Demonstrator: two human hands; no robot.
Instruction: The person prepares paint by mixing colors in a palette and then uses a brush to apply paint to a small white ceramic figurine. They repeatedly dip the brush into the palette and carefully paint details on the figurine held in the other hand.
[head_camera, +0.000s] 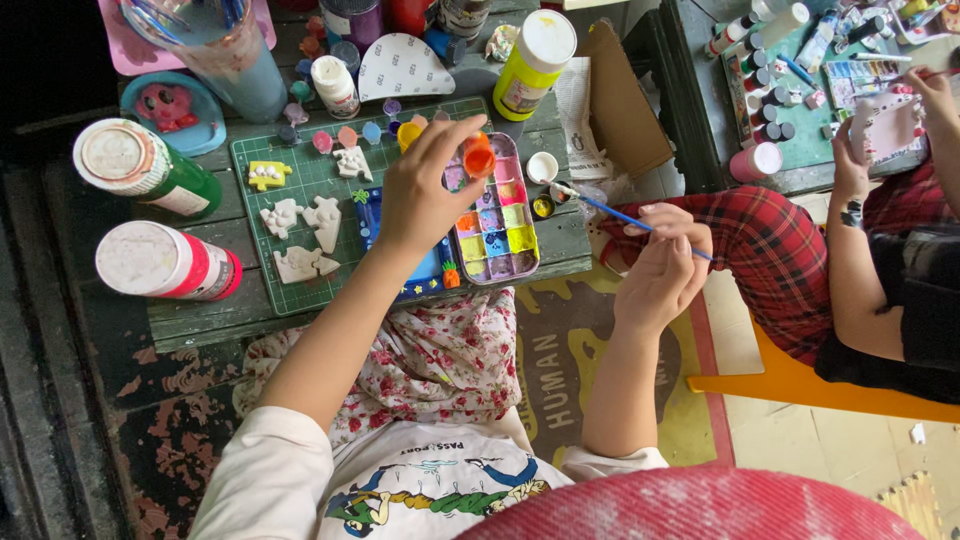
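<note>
Two hands at work over a dark wooden counter (200, 320), worn and flaking along its near edge. Toward the middle of the counter, a green cutting mat (300, 185) carrying several white plaster figures (323, 222). Against the mat's right edge, a rectangular paint palette (497, 225) with wells of yellow, purple, pink and orange, reaching close to the counter's right edge.

Left hand (425, 190) raised above the mat's right side, its grip pressed together on a small orange paint pot (479, 158), thumb and fingertips pinching it just over the palette's far end. Right hand (660, 265) held off the counter, beyond its right edge and above the lap, its grip closed around a thin blue brush (620, 215).

Long axis of the brush slanted from that hand up and leftward, bristle end crossing the counter's right edge near a small white cup (542, 167). Orange pot to the left of the bristle end and slightly farther from the body, near but apart, roughly in line with the brush's axis. Left hand on the pot; right hand well apart from it.
</note>
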